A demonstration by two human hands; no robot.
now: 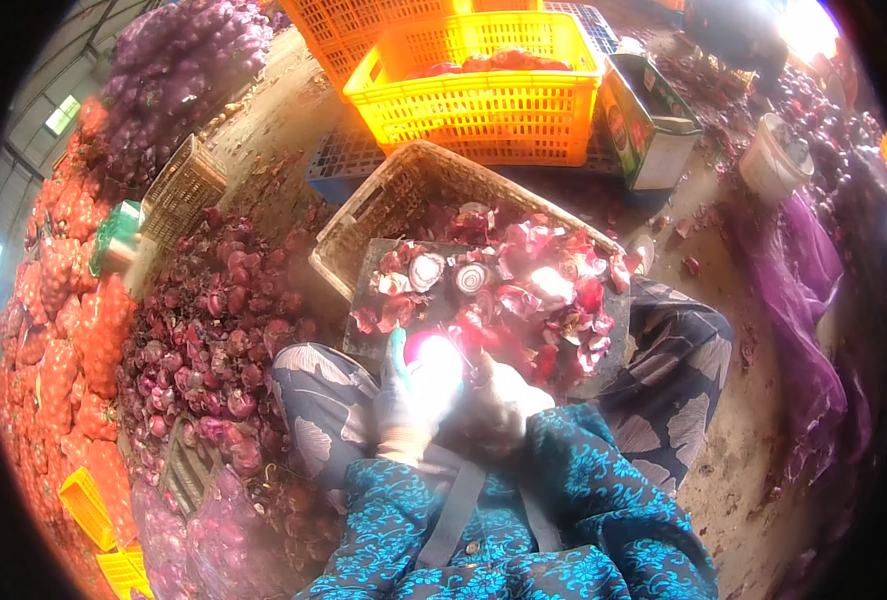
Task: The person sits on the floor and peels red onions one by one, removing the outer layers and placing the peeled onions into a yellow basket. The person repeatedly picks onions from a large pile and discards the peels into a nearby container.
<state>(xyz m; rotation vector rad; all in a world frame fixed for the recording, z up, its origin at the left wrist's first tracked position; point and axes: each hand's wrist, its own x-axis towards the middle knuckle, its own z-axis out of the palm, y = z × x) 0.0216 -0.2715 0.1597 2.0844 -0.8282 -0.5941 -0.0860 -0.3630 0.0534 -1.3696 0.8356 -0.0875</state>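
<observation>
My left hand [411, 394], in a pale glove with a greenish thumb, holds a red onion [432, 356] that glare partly washes out. Close on its right is my right hand [507, 397], gloved too, with its fingers curled inward; whether it grips a tool cannot be told. Both are above the near edge of a dark board [443, 251] lying across a dirty plastic crate [533, 196]. Cut onion pieces [473, 278] with pale ringed faces and many red onion skins [522, 300] cover much of the board.
Beyond the crate, a yellow plastic crate [481, 101] holds onions. A heap of red onions [218, 315] lies at left, near stacked orange mesh sacks [57, 352]. At right are a cardboard box [664, 150], a white bucket [776, 161] and purple netting [803, 277]. Another person [740, 34] is at the upper right.
</observation>
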